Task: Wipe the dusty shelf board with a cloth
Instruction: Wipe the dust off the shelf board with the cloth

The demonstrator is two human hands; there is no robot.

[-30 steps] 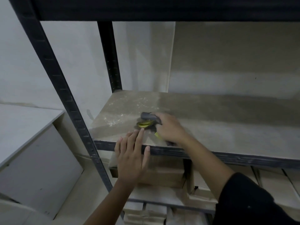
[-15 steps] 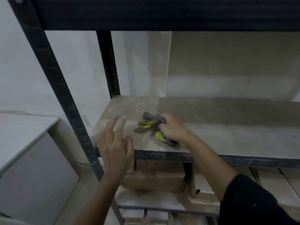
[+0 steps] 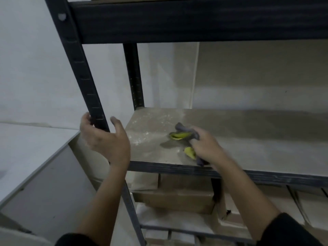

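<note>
The dusty shelf board (image 3: 248, 139) is pale grey-brown, with white dust specks near its back left corner. My right hand (image 3: 207, 146) presses a crumpled grey and yellow-green cloth (image 3: 184, 135) onto the board near its front left part. My left hand (image 3: 104, 139) is at the black front left upright (image 3: 85, 82) of the rack, fingers curled around it and thumb apart, the grip loose.
A black crossbeam (image 3: 195, 20) of the shelf above runs overhead. Cardboard boxes (image 3: 174, 197) sit on the lower shelf under the board. A grey cabinet top (image 3: 26, 157) stands to the left of the rack. A pale wall lies behind.
My left hand left the board's front edge and rose left to the front upright. My right hand with the cloth stayed near the front left of the board.
</note>
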